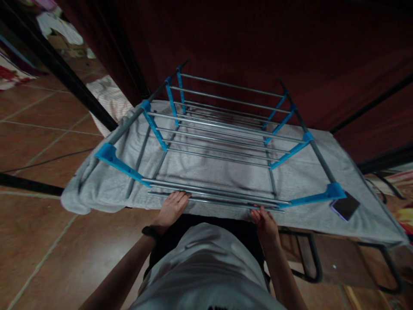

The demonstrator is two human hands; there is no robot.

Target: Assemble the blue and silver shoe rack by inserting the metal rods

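Steel rods and blue plastic joints form a rack [213, 190] lying on a grey cloth [106, 189], seen from the head camera; the left hand [171, 209] rests flat, fingers stretched onto the nearest rods, the right hand [265, 221] curls at the same rods, its grip unclear; a phone [345, 206] lies just beside the rack's right corner

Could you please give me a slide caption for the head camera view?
Left hand and right hand touch the nearest rods of a blue-jointed metal rack on grey cloth.
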